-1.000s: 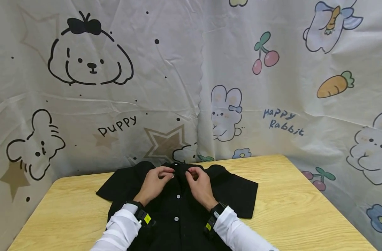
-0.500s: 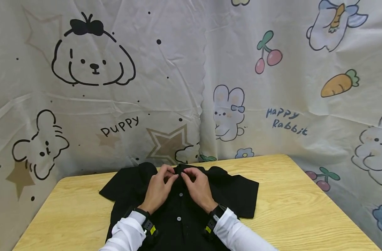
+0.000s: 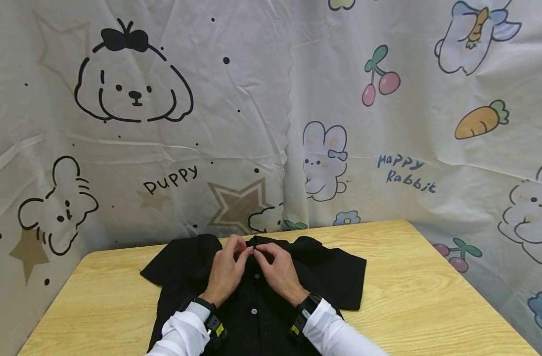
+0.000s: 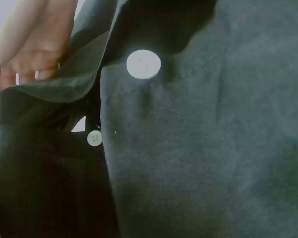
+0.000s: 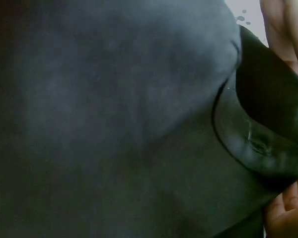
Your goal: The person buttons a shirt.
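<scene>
A black short-sleeved shirt (image 3: 333, 277) lies front up, with white buttons (image 3: 254, 311) down its middle. At the top of its front opening, just below the collar, my left hand (image 3: 224, 274) pinches the cloth between thumb and fingers. My right hand (image 3: 279, 274) pinches the facing edge, the two sets of fingertips meeting there. The fingers hide whatever lies between them. In the left wrist view, a large white button (image 4: 143, 64) and a smaller white button (image 4: 95, 138) show beside the placket edge. A buttonhole (image 5: 259, 147) appears on the cloth in the right wrist view.
The shirt rests on a light wooden table (image 3: 409, 291), its collar close to the far edge. Behind the table hangs a pale curtain (image 3: 244, 133) printed with cartoon animals. Each wrist wears a black strap with a small camera.
Both hands have come together at the collar, the left moving right until the fingertips meet. The button seen earlier by the left fingertips is now hidden. The view has shifted slightly.
</scene>
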Tool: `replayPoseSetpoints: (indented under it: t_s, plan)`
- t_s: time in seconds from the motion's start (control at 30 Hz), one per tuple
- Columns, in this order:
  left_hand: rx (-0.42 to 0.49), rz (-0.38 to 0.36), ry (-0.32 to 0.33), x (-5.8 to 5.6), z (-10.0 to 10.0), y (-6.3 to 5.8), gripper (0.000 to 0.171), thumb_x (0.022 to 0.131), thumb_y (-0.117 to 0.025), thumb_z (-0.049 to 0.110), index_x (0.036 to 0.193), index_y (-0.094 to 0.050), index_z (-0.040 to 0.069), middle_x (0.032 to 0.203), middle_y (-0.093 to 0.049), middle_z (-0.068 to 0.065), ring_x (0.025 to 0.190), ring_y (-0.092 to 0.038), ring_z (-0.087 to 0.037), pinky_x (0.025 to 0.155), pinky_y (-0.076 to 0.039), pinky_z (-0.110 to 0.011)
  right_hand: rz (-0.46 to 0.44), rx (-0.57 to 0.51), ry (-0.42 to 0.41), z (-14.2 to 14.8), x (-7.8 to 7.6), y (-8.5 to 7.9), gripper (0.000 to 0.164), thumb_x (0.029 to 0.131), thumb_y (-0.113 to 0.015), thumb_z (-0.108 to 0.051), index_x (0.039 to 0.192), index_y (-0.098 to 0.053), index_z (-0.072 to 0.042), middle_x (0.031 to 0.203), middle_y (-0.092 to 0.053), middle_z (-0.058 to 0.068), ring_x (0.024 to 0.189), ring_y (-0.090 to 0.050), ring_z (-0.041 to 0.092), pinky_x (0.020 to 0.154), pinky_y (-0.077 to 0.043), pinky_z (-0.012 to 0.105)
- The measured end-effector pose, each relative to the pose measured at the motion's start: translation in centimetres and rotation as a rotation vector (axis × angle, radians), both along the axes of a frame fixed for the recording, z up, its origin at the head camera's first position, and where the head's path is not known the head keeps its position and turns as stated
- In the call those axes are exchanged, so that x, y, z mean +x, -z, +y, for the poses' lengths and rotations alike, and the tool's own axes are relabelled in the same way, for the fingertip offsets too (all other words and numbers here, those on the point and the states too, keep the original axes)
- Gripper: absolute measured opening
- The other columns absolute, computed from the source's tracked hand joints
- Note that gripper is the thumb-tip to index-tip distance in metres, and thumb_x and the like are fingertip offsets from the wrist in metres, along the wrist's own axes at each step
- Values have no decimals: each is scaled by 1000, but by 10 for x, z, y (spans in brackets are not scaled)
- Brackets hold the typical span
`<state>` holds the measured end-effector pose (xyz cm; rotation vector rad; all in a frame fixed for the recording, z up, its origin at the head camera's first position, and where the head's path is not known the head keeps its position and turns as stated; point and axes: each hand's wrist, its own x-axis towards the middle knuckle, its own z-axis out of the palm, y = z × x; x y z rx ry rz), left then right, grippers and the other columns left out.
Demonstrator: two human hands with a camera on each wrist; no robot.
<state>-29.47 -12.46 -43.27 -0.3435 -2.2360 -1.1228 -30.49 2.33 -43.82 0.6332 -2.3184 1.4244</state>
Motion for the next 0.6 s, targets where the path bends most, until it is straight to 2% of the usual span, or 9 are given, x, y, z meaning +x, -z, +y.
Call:
replayPoseSetpoints:
  t_s: [0.1,0.23,0.4,0.5,0.6]
  plan:
    - [1,-4,-14,1,1,0,18,89,-69,11,87,-51,13,72,-65,0,63,-56,-12,58,-41,-31,1,16,-13,1,2,2,16,92,-66,-20,103,-71,-10,100,-66,-3,90,-61,11,79,-50,32]
    - [20,-32,-15,2,1,0,19,89,-69,11,86,-50,12,64,-64,1,53,-46,-10,52,-34,-28,32,7,-7,0,2,3,14,88,-71,-20,98,-72,-10,95,-66,-3,84,-61,10,74,-50,30]
    - [-4,-66,-12,2,1,0,18,90,-67,11,87,-50,11,57,-59,5,51,-44,-9,51,-33,-27,19,42,1,0,1,2,14,87,-72,-21,97,-72,-11,92,-67,-4,84,-61,8,74,-50,27]
    - [-28,-103,0,4,1,0,14,91,-65,10,92,-51,11,62,-63,5,53,-47,-8,52,-35,-27,9,106,11,1,2,0,15,88,-71,-23,98,-73,-12,93,-67,-4,87,-62,9,75,-50,28]
    - [-22,-159,50,5,-1,0,14,93,-60,8,106,-55,8,71,-68,3,57,-51,-8,55,-38,-28,-25,140,21,4,2,-3,16,87,-72,-25,97,-73,-12,94,-68,-4,88,-63,10,75,-50,29]
